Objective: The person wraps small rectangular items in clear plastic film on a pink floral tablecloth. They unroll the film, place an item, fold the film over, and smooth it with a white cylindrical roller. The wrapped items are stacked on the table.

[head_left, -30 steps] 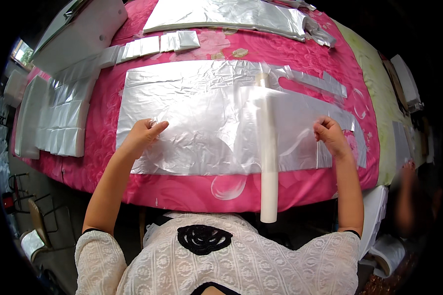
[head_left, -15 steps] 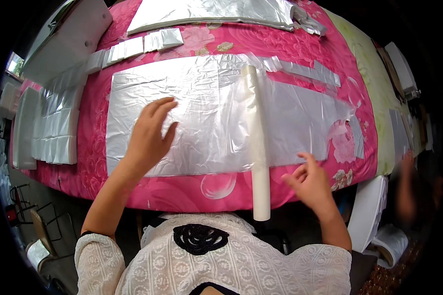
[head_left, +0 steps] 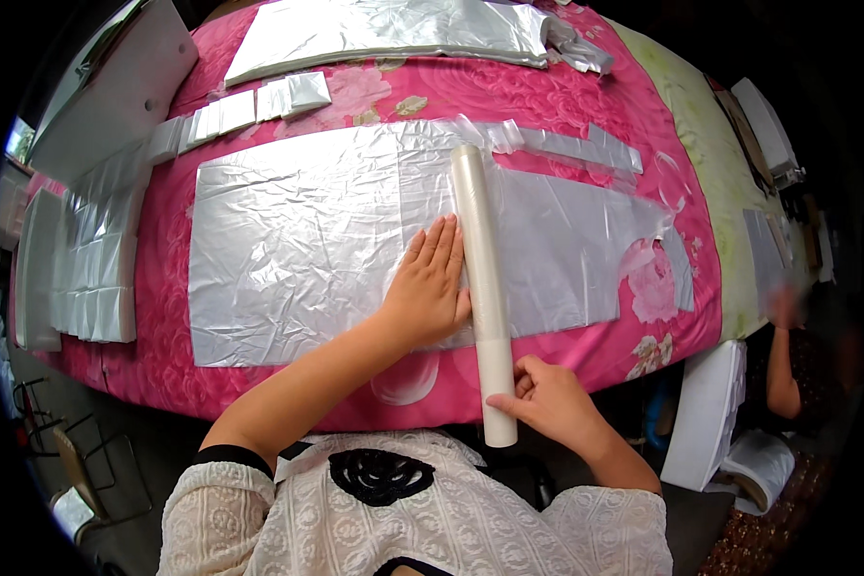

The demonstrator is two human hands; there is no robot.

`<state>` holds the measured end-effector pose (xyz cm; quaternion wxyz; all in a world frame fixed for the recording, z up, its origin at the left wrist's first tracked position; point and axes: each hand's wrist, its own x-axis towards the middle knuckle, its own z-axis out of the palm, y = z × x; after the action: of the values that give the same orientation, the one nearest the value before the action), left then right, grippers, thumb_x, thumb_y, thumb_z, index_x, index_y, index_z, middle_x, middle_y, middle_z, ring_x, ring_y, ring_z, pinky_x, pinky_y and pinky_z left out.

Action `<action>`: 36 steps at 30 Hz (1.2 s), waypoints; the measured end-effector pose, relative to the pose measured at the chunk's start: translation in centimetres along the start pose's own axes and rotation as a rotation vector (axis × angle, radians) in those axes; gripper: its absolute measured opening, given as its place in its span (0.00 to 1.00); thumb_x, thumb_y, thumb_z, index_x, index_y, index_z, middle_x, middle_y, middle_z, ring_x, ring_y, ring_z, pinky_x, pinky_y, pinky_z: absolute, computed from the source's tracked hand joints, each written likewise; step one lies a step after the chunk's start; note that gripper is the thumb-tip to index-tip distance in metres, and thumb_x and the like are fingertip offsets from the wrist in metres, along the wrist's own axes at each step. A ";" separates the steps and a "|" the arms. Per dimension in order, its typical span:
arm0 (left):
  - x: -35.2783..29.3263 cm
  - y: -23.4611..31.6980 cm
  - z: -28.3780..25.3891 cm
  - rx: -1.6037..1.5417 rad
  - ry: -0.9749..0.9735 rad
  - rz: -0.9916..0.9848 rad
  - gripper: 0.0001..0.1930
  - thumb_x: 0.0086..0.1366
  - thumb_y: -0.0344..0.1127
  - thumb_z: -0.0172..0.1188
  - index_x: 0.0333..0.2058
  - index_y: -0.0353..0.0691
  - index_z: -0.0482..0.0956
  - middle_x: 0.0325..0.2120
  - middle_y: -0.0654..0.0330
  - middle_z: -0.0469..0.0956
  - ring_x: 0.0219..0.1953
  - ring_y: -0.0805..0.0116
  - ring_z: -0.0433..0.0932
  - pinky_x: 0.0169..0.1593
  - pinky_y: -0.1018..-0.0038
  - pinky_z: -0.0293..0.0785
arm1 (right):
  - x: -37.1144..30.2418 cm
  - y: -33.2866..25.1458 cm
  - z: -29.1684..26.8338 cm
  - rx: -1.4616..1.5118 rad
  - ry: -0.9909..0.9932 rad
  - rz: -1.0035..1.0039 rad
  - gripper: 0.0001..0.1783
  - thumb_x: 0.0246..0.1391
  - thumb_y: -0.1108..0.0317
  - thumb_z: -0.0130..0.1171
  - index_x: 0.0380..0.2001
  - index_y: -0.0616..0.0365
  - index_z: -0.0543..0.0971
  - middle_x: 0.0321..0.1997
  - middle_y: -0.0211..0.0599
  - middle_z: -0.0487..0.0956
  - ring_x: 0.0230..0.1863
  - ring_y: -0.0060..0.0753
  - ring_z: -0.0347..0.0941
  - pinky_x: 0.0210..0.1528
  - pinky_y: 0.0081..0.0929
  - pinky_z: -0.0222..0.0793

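Head view: left hand (head_left: 426, 296) flat, fingers extended, palm down on silvery sheet (head_left: 288, 250), frame centre, beside pale roll (head_left: 481, 254); grasps nothing. Right hand (head_left: 551, 401) half-curled, lower centre, thumb touching roll's near end; cannot tell if gripping. White box (head_left: 115, 101) upper left; contents unclear.

Whitish roll (head_left: 483, 278) lies across crinkled film (head_left: 293, 250) (silvery, v. shiny), w/ near end past film edge.

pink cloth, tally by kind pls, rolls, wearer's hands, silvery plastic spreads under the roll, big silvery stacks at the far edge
Roll: 1
Hands: 2 (left hand flat on the plastic beside the roll, right hand at its near end)
Silvery plastic spread: 1
Big silvery stack: 1
Total: 5
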<state>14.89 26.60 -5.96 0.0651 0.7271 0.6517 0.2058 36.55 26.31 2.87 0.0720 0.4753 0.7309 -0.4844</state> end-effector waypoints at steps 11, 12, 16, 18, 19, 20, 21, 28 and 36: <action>0.1 0.1 0.0 0.052 -0.016 0.008 0.38 0.53 0.42 0.43 0.59 0.20 0.50 0.62 0.36 0.48 0.66 0.45 0.44 0.67 0.57 0.38 | 21.5 -5.3 -6.2 0.360 0.351 -0.247 0.23 0.52 0.58 0.58 0.39 0.72 0.76 0.36 0.48 0.79 0.37 0.34 0.77 0.42 0.27 0.71; 0.2 0.2 0.0 0.047 -0.018 0.011 0.38 0.53 0.42 0.43 0.59 0.20 0.50 0.62 0.36 0.48 0.66 0.45 0.44 0.67 0.57 0.38 | 23.7 -5.3 -6.4 0.513 0.398 -0.270 0.23 0.52 0.59 0.57 0.40 0.72 0.76 0.37 0.48 0.79 0.39 0.34 0.76 0.43 0.27 0.70; 0.1 0.2 -0.1 0.037 -0.023 -0.001 0.38 0.54 0.43 0.42 0.59 0.20 0.50 0.62 0.36 0.48 0.66 0.45 0.45 0.67 0.58 0.38 | 28.5 -4.7 -8.4 1.481 0.248 -0.278 0.18 0.55 0.64 0.54 0.45 0.64 0.73 0.40 0.40 0.78 0.41 0.32 0.74 0.44 0.25 0.68; 0.1 0.2 -0.2 0.047 -0.030 -0.004 0.38 0.54 0.43 0.42 0.59 0.20 0.50 0.62 0.36 0.48 0.66 0.45 0.45 0.67 0.57 0.38 | 28.3 -2.4 -13.0 1.733 0.216 -0.491 0.16 0.54 0.67 0.52 0.44 0.65 0.72 0.43 0.46 0.77 0.42 0.40 0.74 0.45 0.31 0.70; 0.1 0.3 -0.2 0.048 -0.039 -0.002 0.38 0.54 0.43 0.42 0.59 0.20 0.50 0.62 0.36 0.49 0.66 0.45 0.45 0.67 0.57 0.38 | 28.1 -0.9 -15.6 1.768 0.271 -0.515 0.15 0.54 0.67 0.50 0.43 0.65 0.71 0.43 0.47 0.77 0.41 0.42 0.74 0.44 0.33 0.71; 0.2 0.3 -0.2 0.053 -0.025 0.007 0.38 0.55 0.44 0.42 0.58 0.20 0.51 0.61 0.36 0.49 0.66 0.45 0.46 0.67 0.57 0.39 | 27.7 0.6 -18.2 1.804 0.328 -0.539 0.14 0.55 0.67 0.48 0.41 0.65 0.70 0.42 0.49 0.77 0.41 0.45 0.74 0.43 0.34 0.72; 0.2 0.3 -0.2 0.059 -0.015 0.013 0.37 0.56 0.45 0.41 0.58 0.20 0.52 0.61 0.36 0.50 0.66 0.45 0.47 0.67 0.57 0.39 | 27.0 1.9 -20.6 1.903 0.443 -0.549 0.16 0.57 0.66 0.42 0.44 0.66 0.69 0.40 0.48 0.77 0.41 0.47 0.74 0.44 0.39 0.72; 0.0 0.2 -0.2 0.075 -0.002 0.016 0.37 0.56 0.46 0.41 0.58 0.20 0.53 0.61 0.37 0.51 0.66 0.45 0.47 0.67 0.56 0.40 | 19.0 -2.9 -29.5 1.672 0.899 -0.737 0.37 0.59 0.56 0.43 0.63 0.64 0.43 0.63 0.51 0.55 0.62 0.49 0.57 0.60 0.50 0.55; 0.2 0.3 -0.2 0.015 -0.019 0.023 0.38 0.55 0.44 0.42 0.59 0.21 0.50 0.62 0.36 0.48 0.66 0.44 0.45 0.67 0.57 0.39 | 16.8 0.2 -40.2 1.729 0.595 -0.476 0.36 0.60 0.55 0.42 0.62 0.67 0.43 0.64 0.54 0.51 0.60 0.56 0.56 0.59 0.49 0.57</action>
<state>15.16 26.68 -5.65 0.0637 0.7369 0.6442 0.1948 41.94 68.00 14.17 -0.5958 0.3063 0.1847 -0.7191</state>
